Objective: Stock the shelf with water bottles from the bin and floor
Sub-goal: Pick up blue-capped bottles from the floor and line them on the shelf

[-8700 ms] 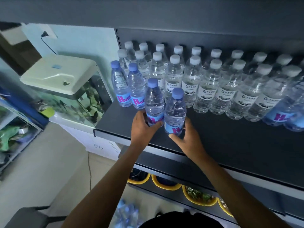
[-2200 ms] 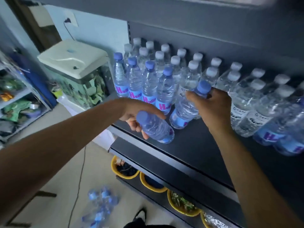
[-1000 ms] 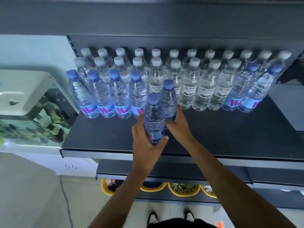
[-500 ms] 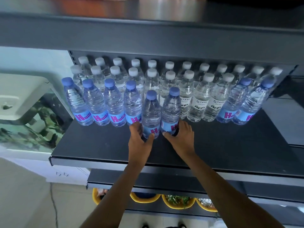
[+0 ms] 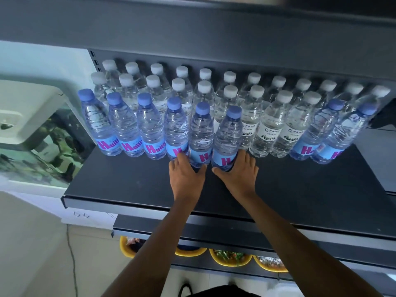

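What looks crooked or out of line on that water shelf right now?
Nothing is tipped or spilled. The front row of blue-capped bottles has a gap: six on the left, ending at the bottle under the right hand, two at far right, white-capped bottles showing between.

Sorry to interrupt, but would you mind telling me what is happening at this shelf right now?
A person is stocking a dark shelf with water bottles. The left hand is at the base of one blue-capped bottle and the right hand at the base of the blue-capped bottle beside it; both stand upright in the front row. Four more blue-capped bottles stand to their left, two at the far right, and white-capped bottles fill the rows behind.
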A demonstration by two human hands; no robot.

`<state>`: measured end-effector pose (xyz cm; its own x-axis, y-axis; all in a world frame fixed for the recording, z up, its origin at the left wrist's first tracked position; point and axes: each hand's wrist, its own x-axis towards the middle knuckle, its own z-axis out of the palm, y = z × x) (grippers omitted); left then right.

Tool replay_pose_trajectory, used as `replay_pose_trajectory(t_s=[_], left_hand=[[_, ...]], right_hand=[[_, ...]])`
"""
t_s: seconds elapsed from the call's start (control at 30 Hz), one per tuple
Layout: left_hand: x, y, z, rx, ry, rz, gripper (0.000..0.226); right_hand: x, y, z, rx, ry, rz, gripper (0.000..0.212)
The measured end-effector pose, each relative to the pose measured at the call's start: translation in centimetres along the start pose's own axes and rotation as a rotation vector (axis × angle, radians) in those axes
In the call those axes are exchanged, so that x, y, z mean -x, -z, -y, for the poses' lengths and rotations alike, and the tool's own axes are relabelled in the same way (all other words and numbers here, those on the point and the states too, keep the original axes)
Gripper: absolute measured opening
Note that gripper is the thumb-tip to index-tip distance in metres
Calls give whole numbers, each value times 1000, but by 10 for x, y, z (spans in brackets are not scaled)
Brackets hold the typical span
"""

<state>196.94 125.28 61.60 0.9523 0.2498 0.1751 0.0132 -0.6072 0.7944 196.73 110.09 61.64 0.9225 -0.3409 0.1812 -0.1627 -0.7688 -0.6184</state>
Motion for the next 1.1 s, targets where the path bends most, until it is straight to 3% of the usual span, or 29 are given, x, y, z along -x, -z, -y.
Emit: replay_pose_trajectory(t_s=[0.17,0.73,0.9,1.03,1.1], left_hand=[[-2,-2,4,-29,-25,-9,35],[-3,-3,7,-28,-42,1,39],[1,1,2,33,9,-17,38],[9,11,-4,123,42,-20,38],[16,15,-5,170,79,-34,37]], right_hand=[[-1,-5,0,12,38,-27,76],[-1,-1,0,-44,8,41,76],[4,4,1,-220,-6,39,87],[3,17,-3,-574,-32,47,60],[6,27,-12,-787,-96,61,59]])
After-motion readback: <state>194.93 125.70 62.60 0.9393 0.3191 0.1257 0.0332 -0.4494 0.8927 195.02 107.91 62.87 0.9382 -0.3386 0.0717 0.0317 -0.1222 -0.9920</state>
